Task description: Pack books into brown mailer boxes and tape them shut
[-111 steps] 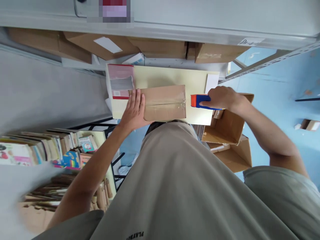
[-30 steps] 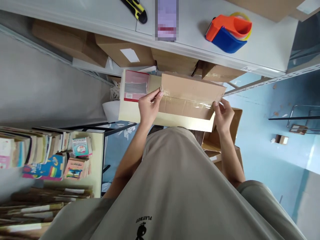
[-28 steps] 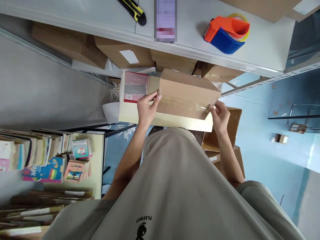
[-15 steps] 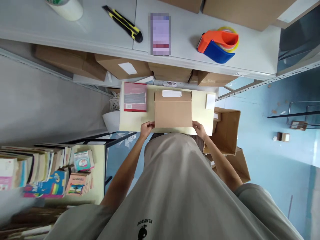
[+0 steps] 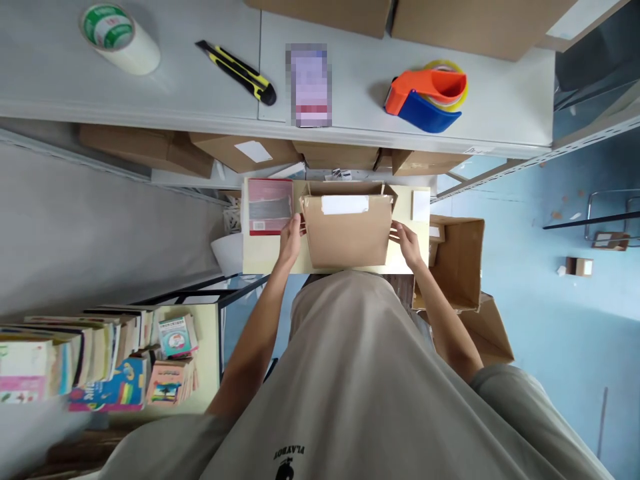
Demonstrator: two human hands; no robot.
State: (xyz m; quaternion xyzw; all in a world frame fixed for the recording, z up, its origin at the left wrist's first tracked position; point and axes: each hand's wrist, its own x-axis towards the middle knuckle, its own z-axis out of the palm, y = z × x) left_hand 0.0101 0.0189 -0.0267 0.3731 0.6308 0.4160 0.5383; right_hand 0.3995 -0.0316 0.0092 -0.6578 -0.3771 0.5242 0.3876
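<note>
A brown cardboard box (image 5: 347, 240) with a white label (image 5: 345, 205) stands on a pale yellow tabletop, its flaps open at the far end. My left hand (image 5: 291, 240) is at the left side of the box, fingertips partly hidden behind its edge. On the opposite side, my right hand (image 5: 408, 244) has its fingers against the right wall. Between them the two hands hold the box. Just beyond my left hand lies a red-and-pink book (image 5: 271, 208) in what looks like clear wrapping. What is inside the box is hidden.
A grey shelf (image 5: 175, 93) above the table carries a tape roll (image 5: 143, 53), a utility knife (image 5: 237, 72), a blurred-out phone (image 5: 309, 83) and an orange-blue tape dispenser (image 5: 425, 100). Open cartons (image 5: 457, 260) stand at right. Several books (image 5: 107, 387) fill the lower left.
The box has tipped up toward me, and its far opening and flaps now show. Both hands have slid from its near corners farther along its sides. The head view has shifted slightly.
</note>
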